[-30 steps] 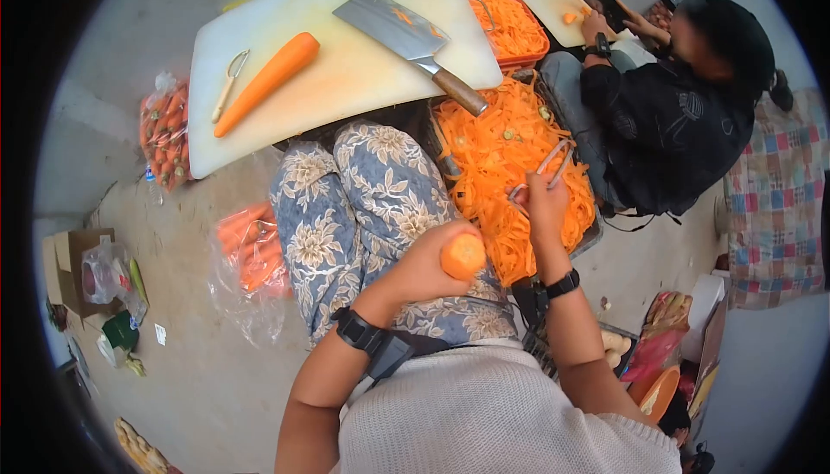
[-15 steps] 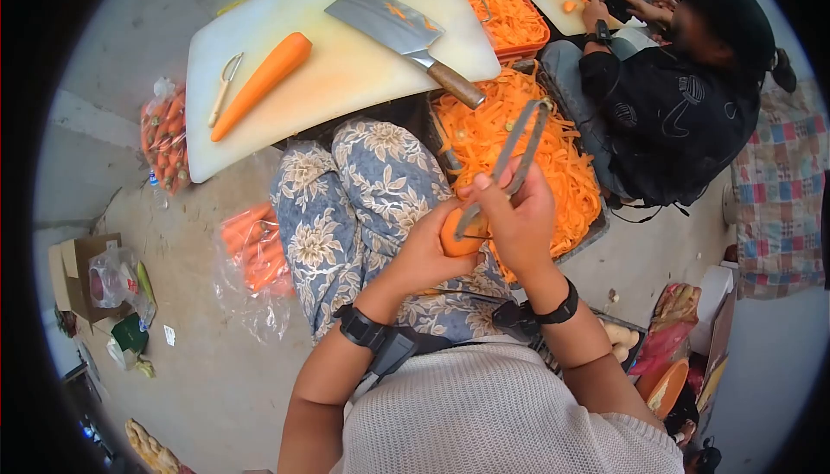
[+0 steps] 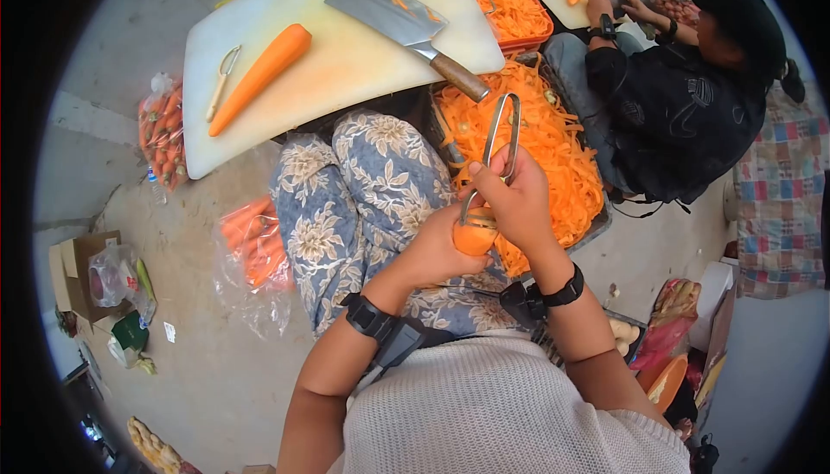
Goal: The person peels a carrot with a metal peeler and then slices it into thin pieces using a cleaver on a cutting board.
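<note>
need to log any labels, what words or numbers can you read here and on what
No text here can be read.
green packet by the box: print too small.
bag with a red label: blurred.
white scrap on the floor: too small.
black top: pale drawing, no legible letters.
peeler, held carrot, cleaver: no marks visible.

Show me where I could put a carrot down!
The white cutting board is bare between the whole carrot and the cleaver, and along its near edge. The concrete floor is free between the bagged carrots and the cardboard box. It's crowded at the tray of shreds, where the right hand works the peeler on the carrot piece in the left hand.
</note>
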The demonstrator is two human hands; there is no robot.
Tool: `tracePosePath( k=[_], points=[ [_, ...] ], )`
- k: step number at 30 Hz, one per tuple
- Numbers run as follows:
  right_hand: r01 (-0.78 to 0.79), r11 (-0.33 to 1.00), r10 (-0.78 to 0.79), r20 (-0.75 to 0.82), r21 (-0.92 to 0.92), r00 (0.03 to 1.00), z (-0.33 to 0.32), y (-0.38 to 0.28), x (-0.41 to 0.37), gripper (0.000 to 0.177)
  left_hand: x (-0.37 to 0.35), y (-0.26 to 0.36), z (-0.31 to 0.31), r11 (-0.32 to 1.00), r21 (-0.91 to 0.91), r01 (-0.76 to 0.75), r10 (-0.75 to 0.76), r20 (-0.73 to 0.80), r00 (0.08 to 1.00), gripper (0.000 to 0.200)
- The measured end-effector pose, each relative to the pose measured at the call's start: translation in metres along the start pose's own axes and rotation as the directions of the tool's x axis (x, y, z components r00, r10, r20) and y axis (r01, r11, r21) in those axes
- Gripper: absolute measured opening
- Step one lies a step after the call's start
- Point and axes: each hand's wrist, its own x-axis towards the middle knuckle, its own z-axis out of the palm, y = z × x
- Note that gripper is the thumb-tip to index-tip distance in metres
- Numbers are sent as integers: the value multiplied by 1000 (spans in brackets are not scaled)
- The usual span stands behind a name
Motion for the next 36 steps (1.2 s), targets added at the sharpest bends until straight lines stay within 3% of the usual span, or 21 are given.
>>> tracePosePath(
  k=[3, 10, 12, 14, 15, 16, 18, 20, 22, 23, 25, 27, 28, 29, 30, 33, 35, 36],
  points=[
    [-37, 993, 35, 23, 108, 999, -3, 0, 0, 24, 2, -2, 0, 1000, -5, -21, 21, 2, 1000, 40],
    [-12, 987, 15, -16, 158, 1000, -10, 7, 2, 25, 7, 1, -3, 998, 58, 21, -26, 88, 996, 32],
    [67, 994, -77, -127, -82, 989, -17, 5, 2, 24, 3, 3, -2, 996, 75, 38, -45, 98, 994, 32],
    [-13, 994, 50, -349, 106, 936, -55, 29, 19, 23, -13, 10, -9, 989, 12, -150, 139, 308, 941, 35],
    [40, 994, 5, -418, 98, 908, -74, 39, 20, 23, -17, 11, -12, 993, -99, -60, 83, 249, 965, 37],
    [91, 992, -40, -470, 86, 882, -82, 37, 25, 23, -18, 9, -15, 992, -104, -73, 95, 223, 970, 37],
    [122, 991, -93, -416, 45, 905, -87, 33, 23, 21, -16, 3, -22, 967, -251, 35, -2, 127, 992, 39],
    [148, 989, -134, -387, 7, 912, -79, 21, 9, 21, -12, 0, -20, 969, -247, 26, 11, 149, 989, 42],
    [169, 985, -156, -277, 26, 948, -52, 3, 4, 21, -7, 1, -18, 988, 42, -149, 142, 127, 982, 51],
    [202, 978, -185, -217, 57, 958, -40, -2, 0, 20, -7, 4, -16, 987, 41, -153, 148, 122, 982, 51],
    [217, 972, -199, -174, 87, 964, -7, -18, -12, 22, -13, 14, -13, 992, -125, 20, -15, 40, 999, 59],
    [224, 967, -208, -129, 121, 970, 6, -17, -16, 25, -12, 18, -7, 986, -167, -5, 8, 13, 1000, 60],
    [217, 976, -216, -84, 5, 973, 8, -11, -16, 26, -11, 21, -6, 977, -210, -36, 34, -11, 999, 61],
    [214, 971, -219, -38, -112, 975, 11, -8, -15, 28, -12, 26, -9, 975, -215, 51, -43, 42, 998, 65],
    [211, 971, -216, -32, -110, 976, 13, -7, -14, 28, -13, 25, -9, 975, -218, 51, -45, 35, 998, 65],
    [219, 959, -238, -89, -181, 967, 18, -7, -12, 31, -11, 18, -7, 994, -100, -33, 34, 10, 999, 62],
    [151, 985, -157, -71, -88, 985, 17, -5, -11, 30, -10, 14, -6, 993, 64, -96, 94, 47, 994, 61],
    [145, 985, -152, -68, -89, 986, 15, -4, -10, 30, -9, 15, -4, 994, 59, -93, 90, 45, 995, 61]
  ],
)
